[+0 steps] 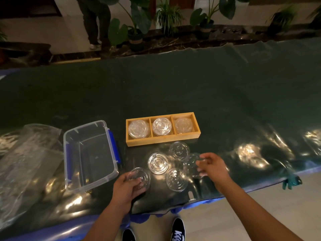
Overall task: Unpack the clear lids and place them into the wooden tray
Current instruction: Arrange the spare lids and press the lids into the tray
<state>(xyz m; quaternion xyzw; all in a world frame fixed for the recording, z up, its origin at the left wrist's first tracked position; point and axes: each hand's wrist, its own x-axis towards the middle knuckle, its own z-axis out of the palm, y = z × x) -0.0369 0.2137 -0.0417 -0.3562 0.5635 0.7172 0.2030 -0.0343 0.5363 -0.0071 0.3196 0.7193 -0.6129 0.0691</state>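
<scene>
Mid-gather: left hand clamped on near-left clear lid, right hand pinching rightmost lid. Three loose lids between. Next probably carry both far into wooden tray, all compartments part-filled.

No words, labels, brand names or numbers can be read anywhere. The right shoe carries white marks on its dark upper, but they are too blurred to make out as letters.
</scene>
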